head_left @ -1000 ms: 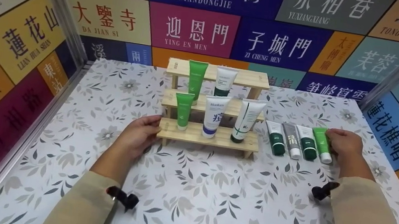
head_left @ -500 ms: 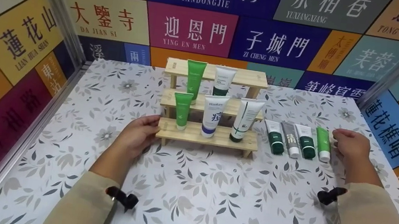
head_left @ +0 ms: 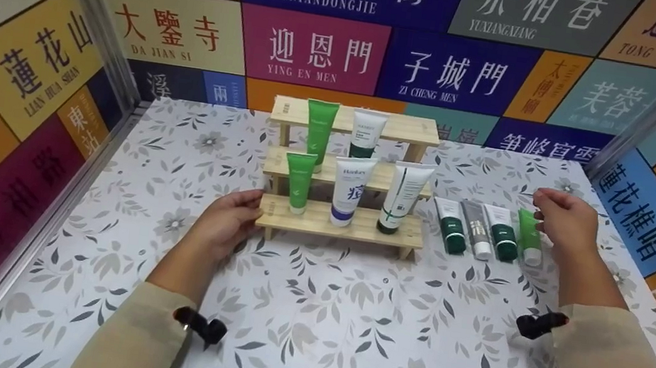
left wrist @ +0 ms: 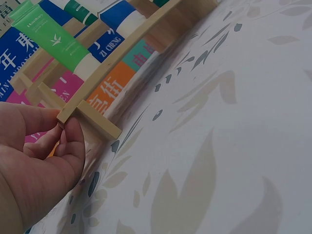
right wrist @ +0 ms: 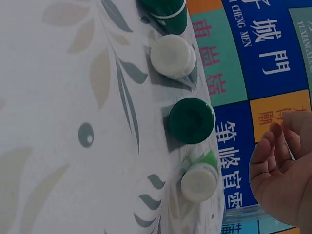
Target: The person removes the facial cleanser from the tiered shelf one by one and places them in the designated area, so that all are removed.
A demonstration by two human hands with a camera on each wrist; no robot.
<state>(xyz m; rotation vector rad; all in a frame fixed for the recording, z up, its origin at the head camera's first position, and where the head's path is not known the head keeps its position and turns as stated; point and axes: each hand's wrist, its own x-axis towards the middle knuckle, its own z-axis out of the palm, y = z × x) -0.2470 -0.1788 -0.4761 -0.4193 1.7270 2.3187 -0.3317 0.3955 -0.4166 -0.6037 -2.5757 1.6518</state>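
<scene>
My left hand point(head_left: 227, 221) pinches the left end of the bottom step of a three-step wooden rack point(head_left: 372, 233). In the left wrist view, thumb and fingers close on the corner of that board point(left wrist: 85, 100). My right hand point(head_left: 567, 222) hovers by the top end of a green tube point(head_left: 529, 233) lying on the table, its fingers loosely curled around nothing. Left of that tube lie a white tube with a green cap point(head_left: 500, 232), a grey tube point(head_left: 478, 229) and another white, green-capped tube point(head_left: 450, 225). The right wrist view shows their caps end-on, including the green tube's white cap point(right wrist: 199, 183).
On the bottom step stand a small green tube point(head_left: 299, 183), a white tube with a blue cap point(head_left: 351, 190) and a white tube with a dark green cap point(head_left: 405, 197). Behind them are a taller green tube point(head_left: 319, 132) and a white-and-green tube point(head_left: 368, 132). Printed panels point(head_left: 314, 49) wall the table.
My right hand drew off to the right of the green tube, then came back up and left over its top end. The left hand keeps its hold on the rack.
</scene>
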